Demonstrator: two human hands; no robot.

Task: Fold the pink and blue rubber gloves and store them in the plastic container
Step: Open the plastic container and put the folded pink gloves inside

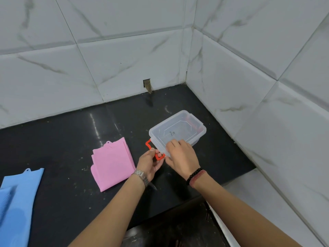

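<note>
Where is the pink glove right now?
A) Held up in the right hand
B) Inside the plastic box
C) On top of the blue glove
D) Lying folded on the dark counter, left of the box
D: the pink glove lies folded on the dark counter, left of the plastic box and apart from the blue glove.

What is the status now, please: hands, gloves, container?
Left hand grips the orange latch; right hand on the container lid. Pink glove folded, blue glove flat, both on the counter. Nothing in the way.
</note>
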